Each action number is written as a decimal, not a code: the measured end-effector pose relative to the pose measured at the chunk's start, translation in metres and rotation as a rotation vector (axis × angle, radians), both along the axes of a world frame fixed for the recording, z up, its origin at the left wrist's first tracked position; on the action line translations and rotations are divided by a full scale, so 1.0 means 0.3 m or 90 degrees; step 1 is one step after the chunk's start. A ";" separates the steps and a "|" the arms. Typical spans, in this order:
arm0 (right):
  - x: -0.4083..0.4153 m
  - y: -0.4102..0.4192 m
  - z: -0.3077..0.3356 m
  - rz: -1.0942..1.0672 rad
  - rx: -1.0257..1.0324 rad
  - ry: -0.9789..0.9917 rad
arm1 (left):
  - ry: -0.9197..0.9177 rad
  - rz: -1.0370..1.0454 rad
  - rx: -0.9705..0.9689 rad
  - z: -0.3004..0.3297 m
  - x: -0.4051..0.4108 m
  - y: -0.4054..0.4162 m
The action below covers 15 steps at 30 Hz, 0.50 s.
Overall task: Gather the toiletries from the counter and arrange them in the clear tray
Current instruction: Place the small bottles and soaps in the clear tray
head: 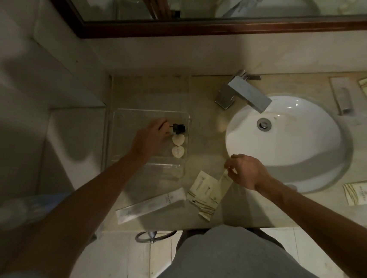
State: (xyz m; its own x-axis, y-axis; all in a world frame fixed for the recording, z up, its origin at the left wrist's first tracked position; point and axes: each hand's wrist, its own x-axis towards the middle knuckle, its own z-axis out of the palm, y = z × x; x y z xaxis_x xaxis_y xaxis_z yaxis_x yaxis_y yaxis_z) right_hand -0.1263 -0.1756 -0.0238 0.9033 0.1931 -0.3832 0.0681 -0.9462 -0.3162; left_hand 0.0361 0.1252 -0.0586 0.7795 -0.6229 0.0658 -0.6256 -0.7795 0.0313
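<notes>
The clear tray (pixel 122 112) sits on the counter left of the sink. Inside it my left hand (pixel 150 135) grips a small black-capped bottle (pixel 178 128) that touches the tray floor. Two pale heart-shaped soaps (pixel 178 146) lie just below the bottle in the tray. My right hand (pixel 245 170) pinches the top of a long cream sachet (pixel 213 200), over a flat cream packet (pixel 202 189) near the counter's front edge. A long white box (pixel 151 205) lies diagonally at the front left.
A white basin (pixel 289 142) with a square chrome tap (pixel 243 94) fills the middle of the counter. More packets (pixel 360 194) and a long box (pixel 343 96) lie on the right side. A dark-framed mirror (pixel 188 30) hangs behind. A chrome ring (pixel 153 235) hangs below the counter edge.
</notes>
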 end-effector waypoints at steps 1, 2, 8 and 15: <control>-0.004 0.008 -0.006 0.005 0.002 -0.006 | -0.007 0.006 -0.012 0.012 0.001 -0.005; -0.006 0.015 -0.012 0.010 0.002 -0.009 | -0.012 0.006 -0.024 0.018 0.004 -0.010; 0.002 0.044 -0.008 0.021 -0.005 0.008 | -0.059 -0.046 -0.049 0.014 0.031 -0.008; -0.006 0.054 -0.012 0.007 -0.033 0.037 | -0.052 -0.019 -0.035 -0.015 -0.013 0.016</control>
